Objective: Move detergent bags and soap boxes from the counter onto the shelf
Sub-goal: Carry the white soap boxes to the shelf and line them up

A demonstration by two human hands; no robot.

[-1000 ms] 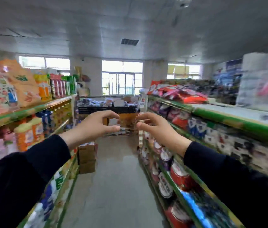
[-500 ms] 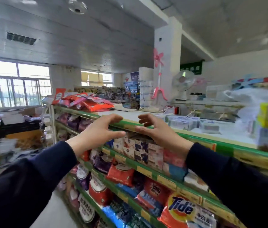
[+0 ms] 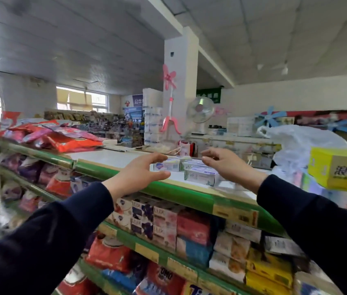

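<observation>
On top of the shelving unit, left end: detergent bags (image 3: 61, 138), red and pink, lying flat in a loose overlapping heap on the white bench (image 3: 113, 157); laid down rather than stood, most likely because soft bags slump.

Front edge: green rail (image 3: 168, 189) running the length of the bench, with yellow price strips, presumably to mark what belongs below.

Centre, left of the boxes: left hand (image 3: 140, 174), fingers spread and slightly curved, thumb apart, holding nothing; it hovers just beside the nearest box, shaped as if to close round one end.

Centre: soap boxes (image 3: 198, 170), pale white and green, a small cluster lying flat on the bench between the two hands, not yet lifted. Exact count unclear.

Centre, right of the boxes: right hand (image 3: 230, 165), also empty, fingers extended toward the cluster, mirroring the left; the pairing suggests a two-sided scoop of several boxes at once.

Below the rail: shelf (image 3: 147, 251) rows already packed tight with soap boxes and bags, faces outward for reading; free slots are hard to make out.

Right end: white plastic bag (image 3: 300, 143), crumpled, and a yellow carton (image 3: 338, 169) resting on other stock, well apart from the hands.
</observation>
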